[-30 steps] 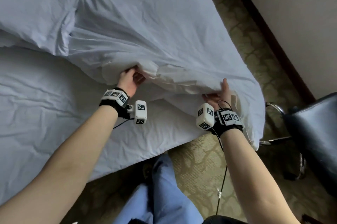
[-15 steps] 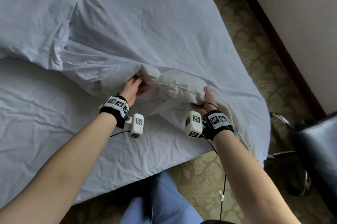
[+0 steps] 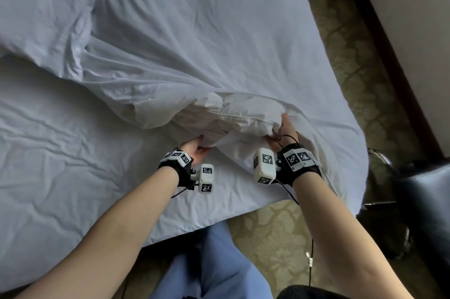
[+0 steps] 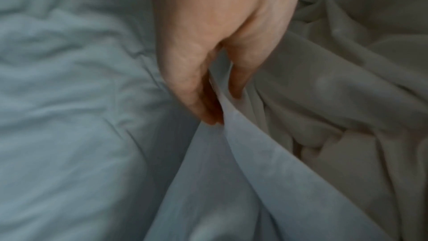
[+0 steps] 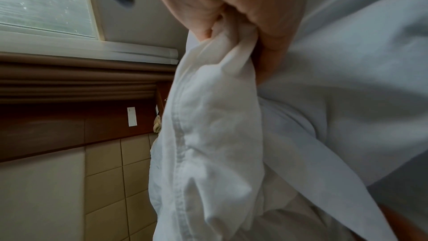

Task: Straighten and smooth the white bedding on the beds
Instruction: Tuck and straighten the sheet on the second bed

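Duvet (image 3: 219, 55) edge gripped by both hands (bunched).

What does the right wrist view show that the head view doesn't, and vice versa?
Right wrist only: a window, dark wood panelling with a white wall plate, and the stitched seam of the bunched edge running down from the fist.

Head only: the left hand pinching a fold, the fitted sheet, patterned carpet, a dark chair.

Both: the right hand gripping the white duvet.
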`<action>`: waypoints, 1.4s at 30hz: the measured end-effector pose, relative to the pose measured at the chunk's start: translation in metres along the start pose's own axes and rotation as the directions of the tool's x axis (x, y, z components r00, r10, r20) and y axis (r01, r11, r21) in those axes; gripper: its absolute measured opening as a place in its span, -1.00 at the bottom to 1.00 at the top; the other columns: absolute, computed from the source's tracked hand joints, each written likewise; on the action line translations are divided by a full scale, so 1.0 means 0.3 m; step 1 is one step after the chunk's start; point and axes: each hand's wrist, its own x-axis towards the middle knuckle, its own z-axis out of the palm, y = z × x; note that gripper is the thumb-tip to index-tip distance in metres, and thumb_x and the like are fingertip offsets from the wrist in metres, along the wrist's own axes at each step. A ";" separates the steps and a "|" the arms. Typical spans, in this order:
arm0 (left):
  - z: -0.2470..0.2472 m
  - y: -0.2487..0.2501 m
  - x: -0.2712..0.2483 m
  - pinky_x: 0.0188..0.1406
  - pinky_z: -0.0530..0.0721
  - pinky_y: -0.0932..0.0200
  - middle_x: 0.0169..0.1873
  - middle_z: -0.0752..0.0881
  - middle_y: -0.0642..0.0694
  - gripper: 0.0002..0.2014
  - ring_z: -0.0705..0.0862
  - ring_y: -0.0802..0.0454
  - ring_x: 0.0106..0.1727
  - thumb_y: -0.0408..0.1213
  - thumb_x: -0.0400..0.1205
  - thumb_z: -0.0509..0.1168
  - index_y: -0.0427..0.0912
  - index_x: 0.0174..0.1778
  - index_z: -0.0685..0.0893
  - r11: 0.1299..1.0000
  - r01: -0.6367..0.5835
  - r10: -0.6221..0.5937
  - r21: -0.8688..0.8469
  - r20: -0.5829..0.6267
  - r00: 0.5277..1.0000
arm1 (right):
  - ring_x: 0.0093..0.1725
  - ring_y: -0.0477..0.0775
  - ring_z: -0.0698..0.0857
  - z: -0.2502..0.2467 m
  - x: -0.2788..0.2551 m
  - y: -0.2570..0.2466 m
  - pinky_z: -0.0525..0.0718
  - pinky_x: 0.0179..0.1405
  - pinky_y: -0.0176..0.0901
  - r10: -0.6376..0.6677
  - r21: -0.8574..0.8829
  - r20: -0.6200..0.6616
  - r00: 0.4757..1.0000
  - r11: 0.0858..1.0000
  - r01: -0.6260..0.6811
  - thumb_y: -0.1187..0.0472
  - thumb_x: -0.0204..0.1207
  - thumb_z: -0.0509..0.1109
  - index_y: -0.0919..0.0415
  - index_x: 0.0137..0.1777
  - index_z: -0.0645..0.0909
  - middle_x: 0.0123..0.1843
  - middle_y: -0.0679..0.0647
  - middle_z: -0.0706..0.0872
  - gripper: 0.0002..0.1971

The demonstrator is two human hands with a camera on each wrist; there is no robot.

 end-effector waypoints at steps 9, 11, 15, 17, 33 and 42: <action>-0.066 0.027 -0.209 -0.20 0.78 0.14 -0.25 0.81 -0.12 -0.85 0.74 -0.04 -0.13 -0.54 0.66 0.18 -0.24 -0.09 0.61 0.982 -0.186 0.179 0.034 0.152 0.972 | 0.22 0.11 0.69 -0.014 -0.095 0.032 0.72 -0.02 0.08 0.027 0.007 -0.004 1.000 1.000 -0.027 -0.17 0.34 0.50 0.07 0.30 0.58 0.15 0.01 0.69 -0.44; -0.128 0.047 -0.260 -0.38 0.78 0.26 -0.41 0.82 -0.06 -0.80 0.81 0.09 -0.32 -0.60 0.65 0.17 -0.25 -0.10 0.61 0.982 -0.188 0.180 0.027 0.185 0.966 | 0.21 0.12 0.69 -0.025 -0.124 0.057 0.72 -0.04 0.08 0.028 0.010 -0.012 1.000 1.000 -0.028 -0.17 0.34 0.50 0.08 0.31 0.55 0.19 0.03 0.68 -0.41; -0.223 0.092 -0.339 -0.34 0.79 0.26 -0.43 0.75 -0.14 -0.66 0.79 0.10 -0.43 -0.75 0.60 0.01 -0.28 -0.21 0.55 0.982 -0.188 0.188 -0.021 0.209 0.960 | 0.15 0.14 0.74 -0.069 -0.202 0.140 0.77 -0.03 0.06 0.028 0.028 0.023 0.999 0.999 -0.029 -0.19 0.25 0.54 0.14 0.33 0.55 0.20 0.08 0.73 -0.31; -0.249 0.082 -0.392 -0.33 0.78 0.23 -0.41 0.71 -0.20 -0.65 0.78 0.03 -0.41 -0.80 0.56 -0.01 -0.29 -0.26 0.52 0.974 -0.219 0.201 0.054 0.229 0.952 | 0.13 0.14 0.75 -0.086 -0.276 0.195 0.72 0.15 0.05 0.006 -0.011 0.113 0.994 1.000 -0.005 -0.17 0.12 0.62 0.16 0.25 0.61 0.18 0.10 0.75 -0.29; -0.596 -0.016 -0.537 -0.18 0.77 0.20 -0.12 0.66 -0.24 -0.58 0.67 -0.10 -0.02 -0.83 0.50 0.01 -0.23 -0.12 0.58 0.933 -0.343 0.305 0.110 0.268 0.914 | 0.17 0.01 0.69 -0.042 -0.616 0.622 0.69 0.07 -0.04 -0.004 -0.619 0.432 0.902 0.726 0.300 0.04 0.23 0.66 0.29 0.12 0.77 0.13 0.10 0.79 -0.51; -0.592 0.016 -0.585 -0.23 0.77 0.20 -0.24 0.64 -0.25 -0.62 0.69 -0.08 -0.14 -0.82 0.51 0.02 -0.22 -0.23 0.50 0.923 -0.372 0.332 0.095 0.291 0.897 | -0.07 0.16 0.76 -0.009 -0.561 0.686 0.75 0.10 0.08 -0.269 -0.662 0.132 0.954 0.692 0.287 0.03 0.36 0.43 0.26 -0.04 0.70 -0.11 0.10 0.77 -0.69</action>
